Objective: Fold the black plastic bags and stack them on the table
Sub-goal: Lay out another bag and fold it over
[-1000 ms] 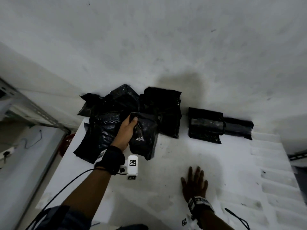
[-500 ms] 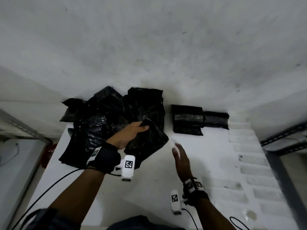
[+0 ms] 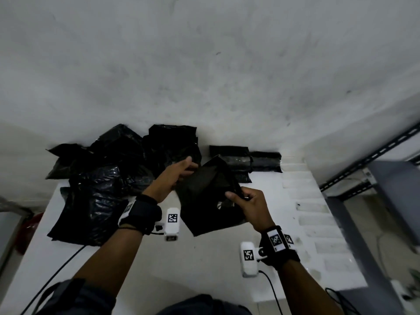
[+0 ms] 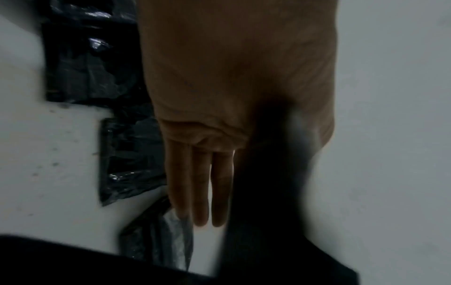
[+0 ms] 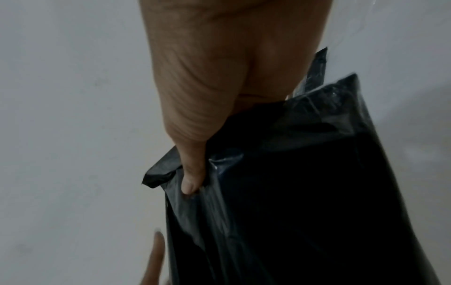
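Head view: a black plastic bag (image 3: pixel 209 196) is held above the white tabletop (image 3: pixel 204 264), between a loose bag pile (image 3: pixel 102 178) at left and the folded bags (image 3: pixel 245 159) against the wall. The right hand (image 3: pixel 252 206) pinches the bag's right edge. The left hand (image 3: pixel 173 176) lies against its upper left part with fingers extended; whether it grips cannot be determined from here. The film appears thin, light, limp and slippery, so it is best taken at corners or edges and flattened on the tabletop before creasing.

Left wrist view: the left hand's fingers (image 4: pixel 198 185) are straight and close together, which the head view leaves unclear. Folded bags lie beyond on the tabletop.

Right wrist view: the thumb (image 5: pixel 192 169) presses a bunched seam of the bag (image 5: pixel 305 192), with the fingers behind it. This grip detail is not resolved in the head view.
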